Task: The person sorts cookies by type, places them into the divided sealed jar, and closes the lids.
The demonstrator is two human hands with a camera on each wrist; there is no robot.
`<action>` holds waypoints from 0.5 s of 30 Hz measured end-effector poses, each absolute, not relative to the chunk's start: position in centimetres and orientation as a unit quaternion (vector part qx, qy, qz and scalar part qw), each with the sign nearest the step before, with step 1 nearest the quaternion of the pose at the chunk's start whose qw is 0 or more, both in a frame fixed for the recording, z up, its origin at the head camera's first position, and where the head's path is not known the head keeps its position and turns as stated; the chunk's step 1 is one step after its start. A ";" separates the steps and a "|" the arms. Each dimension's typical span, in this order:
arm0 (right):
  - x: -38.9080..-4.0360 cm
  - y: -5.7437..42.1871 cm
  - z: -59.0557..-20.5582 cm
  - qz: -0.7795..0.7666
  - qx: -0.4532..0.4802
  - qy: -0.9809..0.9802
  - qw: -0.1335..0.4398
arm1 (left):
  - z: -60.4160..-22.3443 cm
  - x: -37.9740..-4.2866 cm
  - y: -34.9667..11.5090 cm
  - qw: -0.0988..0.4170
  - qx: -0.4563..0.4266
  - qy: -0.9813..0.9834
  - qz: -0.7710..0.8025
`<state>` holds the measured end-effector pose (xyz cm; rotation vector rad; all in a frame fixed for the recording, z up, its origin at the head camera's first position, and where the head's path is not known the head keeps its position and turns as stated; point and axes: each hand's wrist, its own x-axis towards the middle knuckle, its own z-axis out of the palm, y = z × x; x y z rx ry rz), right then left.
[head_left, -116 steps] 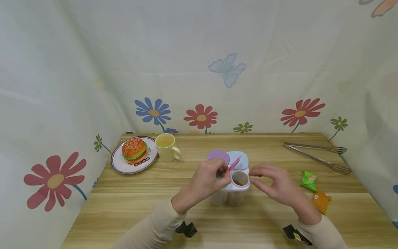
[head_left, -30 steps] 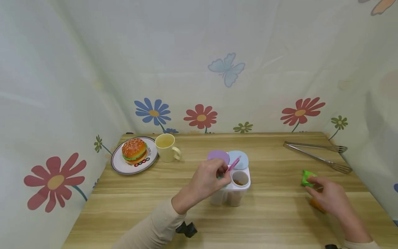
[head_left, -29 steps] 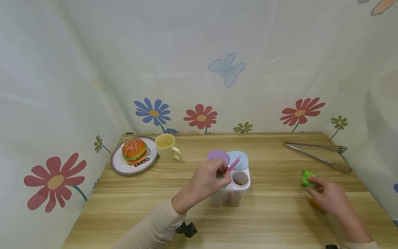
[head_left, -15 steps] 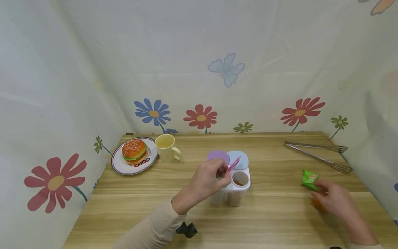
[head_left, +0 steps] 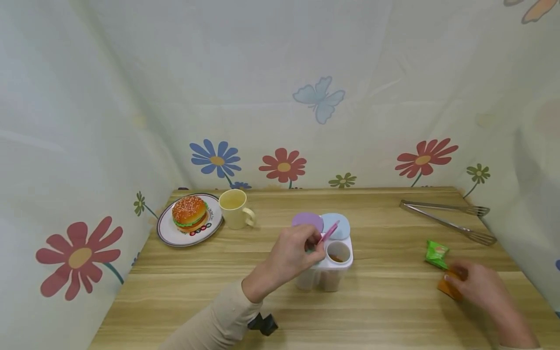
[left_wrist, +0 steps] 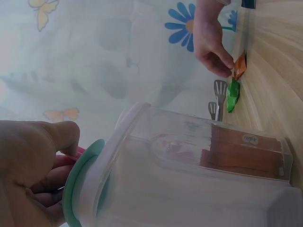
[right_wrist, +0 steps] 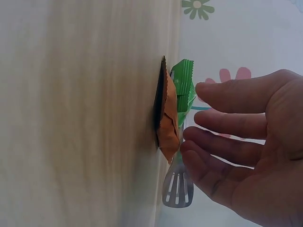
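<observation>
My left hand (head_left: 290, 253) pinches the raised pink lid (head_left: 329, 231) of a clear storage box with a white top (head_left: 348, 262). The compartment beneath that lid stands uncovered, and in the left wrist view a brown packet (left_wrist: 246, 153) lies at its bottom. My right hand (head_left: 481, 288) is at the orange packet (head_left: 447, 288) on the table, its fingers around the near side. In the right wrist view the fingers (right_wrist: 232, 97) are spread and loosely bent beside the packet; contact is hard to tell. A green packet (head_left: 436, 253) lies just behind.
Metal tongs (head_left: 446, 219) lie at the back right. At the back left are a plate (head_left: 164, 228) with a burger (head_left: 189, 214) and a yellow mug (head_left: 235, 211). Purple (head_left: 307, 222) and blue (head_left: 337, 225) lids cover other compartments of the box.
My right hand has gone from the box's uncovered compartment to the green packet, then nearer me to the orange one. The left hand has stayed on the pink lid.
</observation>
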<state>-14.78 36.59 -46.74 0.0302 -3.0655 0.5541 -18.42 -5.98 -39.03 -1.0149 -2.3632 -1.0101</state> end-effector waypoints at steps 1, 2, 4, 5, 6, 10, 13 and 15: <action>-14.8 36.7 -46.8 0.177 0.009 -0.984 0.007 | -39.0 -18.4 -6.0 0.188 -0.361 -0.840 -0.358; -14.8 36.7 -46.8 0.177 0.007 -0.984 0.002 | -39.0 -18.4 -6.0 0.187 -0.362 -0.840 -0.358; -14.8 36.8 -46.8 0.175 0.004 -0.985 -0.009 | -39.0 -18.4 -6.0 0.186 -0.363 -0.841 -0.356; -14.8 36.8 -46.8 0.175 0.003 -0.984 -0.015 | -39.0 -18.4 -6.0 0.185 -0.362 -0.841 -0.356; -14.8 36.9 -46.9 0.175 0.004 -0.984 -0.021 | -39.0 -18.4 -6.0 0.185 -0.362 -0.842 -0.355; -14.9 37.0 -47.0 0.170 0.009 -0.985 -0.031 | -39.0 -18.4 -6.0 0.183 -0.361 -0.842 -0.357; -14.9 37.2 -47.1 0.167 0.013 -0.985 -0.040 | -39.0 -18.4 -6.0 0.184 -0.361 -0.841 -0.358; -15.0 37.4 -47.1 0.166 0.013 -0.985 -0.049 | -39.0 -18.3 -6.0 0.186 -0.361 -0.841 -0.357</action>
